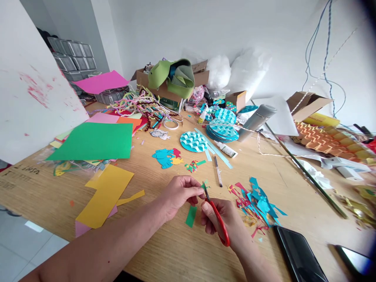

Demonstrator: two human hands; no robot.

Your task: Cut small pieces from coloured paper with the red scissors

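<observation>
My right hand (219, 215) is closed around red-handled scissors (219, 220), whose dark blades point up and left. My left hand (183, 194) pinches a tiny green paper piece (203, 186) beside the blades. Just below my fingers a green paper strip (191, 216) lies on the wooden table. Beyond my hands is a small pile of red, green and yellow paper bits (193, 166). Blue fish cutouts (163, 158) lie to its left, touching a red one (176, 152) and a yellow one (177, 161).
Blue and red scraps (261, 201) and a black phone (299, 254) lie at the right, a pen (217, 171) ahead. Yellow paper (105, 196) and a green sheet (95, 141) are left. Wavy blue discs (194, 141), a grey bottle (257, 122) and a long stick (308, 172) stand or lie farther back.
</observation>
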